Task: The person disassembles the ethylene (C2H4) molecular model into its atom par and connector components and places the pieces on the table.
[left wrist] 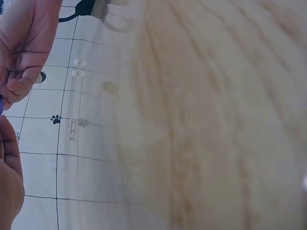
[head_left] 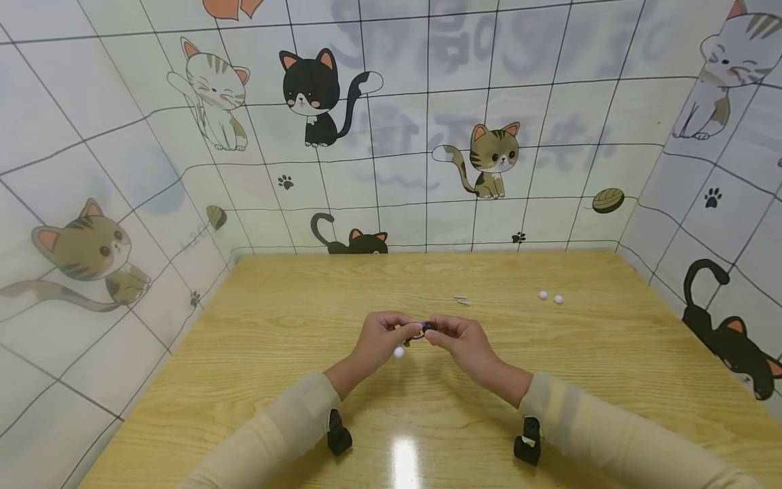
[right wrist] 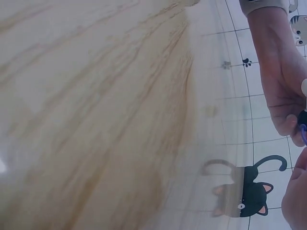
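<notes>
Over the middle of the table, my left hand (head_left: 380, 341) pinches a thin blue-purple cord (head_left: 418, 337) between thumb and fingers. My right hand (head_left: 469, 345) grips a small black piece (head_left: 430, 327) that touches the cord. A white ball (head_left: 399, 352) shows just below my left fingers, close to a tiny brownish bit; how they join is unclear. At the edge of the right wrist view, the black piece (right wrist: 302, 118) and cord (right wrist: 303, 135) are partly cut off. Fingers hide much of the small assembly.
Two white balls (head_left: 550, 297) lie on the wooden table (head_left: 305, 292) toward the back right. Two small pale, thin pieces (head_left: 462, 300) lie beyond my hands. Cat-patterned cloth walls (head_left: 403, 170) enclose the back and sides.
</notes>
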The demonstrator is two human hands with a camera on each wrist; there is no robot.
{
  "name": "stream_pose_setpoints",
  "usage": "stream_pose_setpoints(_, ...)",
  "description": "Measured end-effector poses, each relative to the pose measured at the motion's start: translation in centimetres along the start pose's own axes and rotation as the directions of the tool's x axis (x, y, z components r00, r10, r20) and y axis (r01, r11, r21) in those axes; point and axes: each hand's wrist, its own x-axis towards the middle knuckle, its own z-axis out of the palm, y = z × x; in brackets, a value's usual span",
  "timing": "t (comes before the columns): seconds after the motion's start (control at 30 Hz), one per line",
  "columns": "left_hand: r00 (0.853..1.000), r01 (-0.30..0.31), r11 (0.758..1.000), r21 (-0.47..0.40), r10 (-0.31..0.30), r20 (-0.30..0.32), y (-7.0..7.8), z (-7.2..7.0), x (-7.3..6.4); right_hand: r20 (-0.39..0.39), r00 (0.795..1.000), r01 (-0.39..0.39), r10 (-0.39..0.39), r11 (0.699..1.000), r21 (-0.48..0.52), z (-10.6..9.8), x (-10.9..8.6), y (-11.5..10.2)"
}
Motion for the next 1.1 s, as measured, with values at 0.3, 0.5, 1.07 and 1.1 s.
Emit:
stream_pose_setpoints(0.3, 1.0, 0.0, 0.999, -0.05, 0.0, 0.004, -2.7, -1.0, 0.8, -0.014, 1.0, -0.008, 0.008, 1.0, 0.011, -0.5, 0.1, 0.6)
stream_pose_setpoints(0.5, 0.999, -0.005, 0.996, -0.085, 0.008, 0.035, -3.0, -1.1, 0.7, 0.028, 1.0, -0.014, 0.014, 1.0, 0.0, -1.0, 0.1, 0.8)
stream_pose_setpoints(1.07, 0.993, 0.092, 0.994, -0.052, -0.088, 0.075, -2.8, -0.9, 0.7, -0.025, 0.994, -0.105, 0.107, 0.993, 0.058, -1.4, 0.5, 0.7)
stream_pose_setpoints(1.1, 0.993, 0.097, 0.994, -0.056, -0.093, 0.072, -2.9, -0.9, 0.7, -0.028, 0.993, -0.109, 0.111, 0.992, 0.062, -1.5, 0.5, 0.8)
